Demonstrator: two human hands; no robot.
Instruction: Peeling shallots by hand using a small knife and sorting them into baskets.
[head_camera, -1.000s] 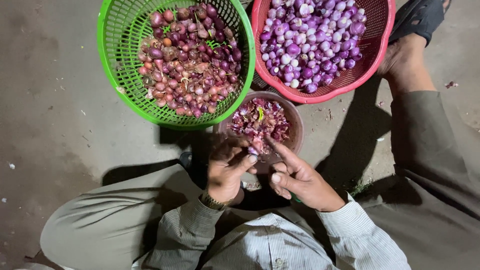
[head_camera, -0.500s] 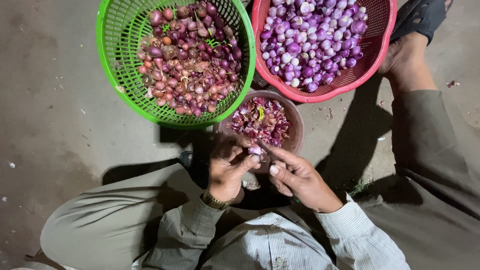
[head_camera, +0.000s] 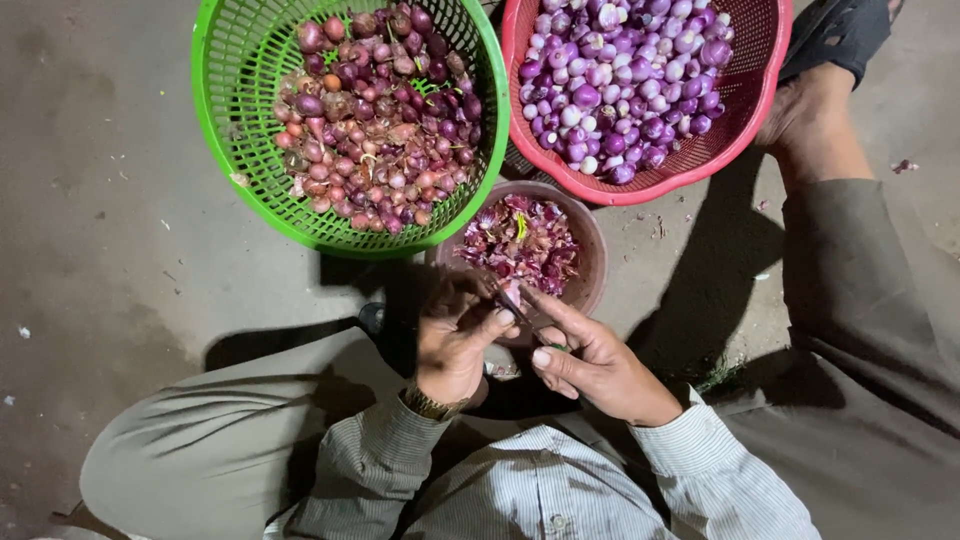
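now right hand (head_camera: 600, 362) drew back from shallot (head_camera: 511, 296).

Bowl (head_camera: 590, 250) before two baskets (head_camera: 230, 150)

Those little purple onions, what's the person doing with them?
A person sitting on the floor holds one small onion in the left hand and works at it with a small knife in the right hand, over a brown bowl of purple skins. The green basket holds onions with skins on. The red basket holds shiny peeled ones.
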